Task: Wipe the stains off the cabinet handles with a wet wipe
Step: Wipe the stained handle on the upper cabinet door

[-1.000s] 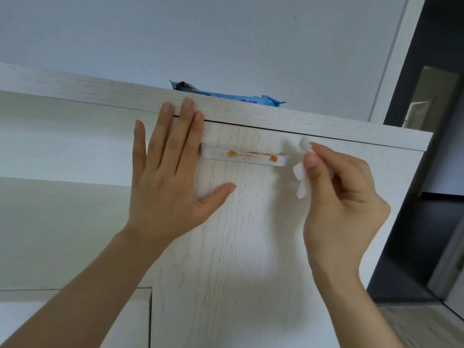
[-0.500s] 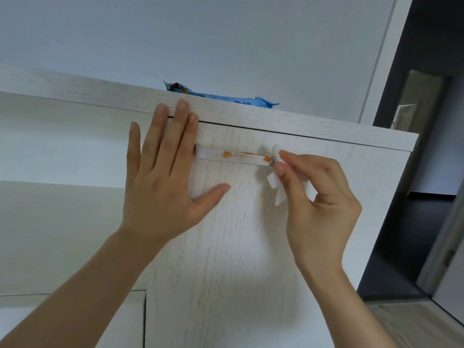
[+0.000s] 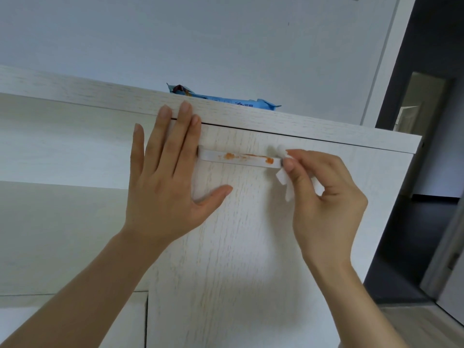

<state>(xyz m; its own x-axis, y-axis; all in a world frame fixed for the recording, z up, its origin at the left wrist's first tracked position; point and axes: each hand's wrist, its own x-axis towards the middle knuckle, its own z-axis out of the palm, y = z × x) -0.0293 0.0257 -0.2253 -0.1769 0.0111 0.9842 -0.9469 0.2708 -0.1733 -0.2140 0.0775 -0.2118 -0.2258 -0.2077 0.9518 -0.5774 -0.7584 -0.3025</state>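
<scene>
A: Since a moment ago the right hand (image 3: 324, 197) has come in from the right of the handle (image 3: 238, 159) and the wet wipe (image 3: 282, 180) now sits against the handle's right end; the left hand (image 3: 163, 187) has barely shifted.

B: And nearest us, both forearms rise from the bottom edge; what are the fingers doing?

A: The right hand's fingers (image 3: 295, 179) are curled and pinch the folded wipe between thumb and forefinger, a loose tail hanging below; the left hand lies flat and straight-fingered on the cabinet door (image 3: 238, 247), holding nothing, its fingertips over the gap at the door's top edge, its thumb spread below the handle.

B: The stains?

A: Orange smears (image 3: 247, 156) run along the white handle, one blob left of centre, a thin streak, another blob just beside the wipe; none looks wiped yet, so I judge the stroke is only beginning.

B: What might spoil it?

A: The pinched contact patch is small; a single drag leftward could smear the orange along the bar or onto the pale door; the loose tail might trail through it; and if the flat hand eased off, the door could swing under the push.

B: Farther back?

A: A blue wipe packet (image 3: 226, 99) lies on the cabinet top (image 3: 326, 126); behind it a plain wall (image 3: 226, 41), and a dark doorway (image 3: 426, 159) to the right.
</scene>
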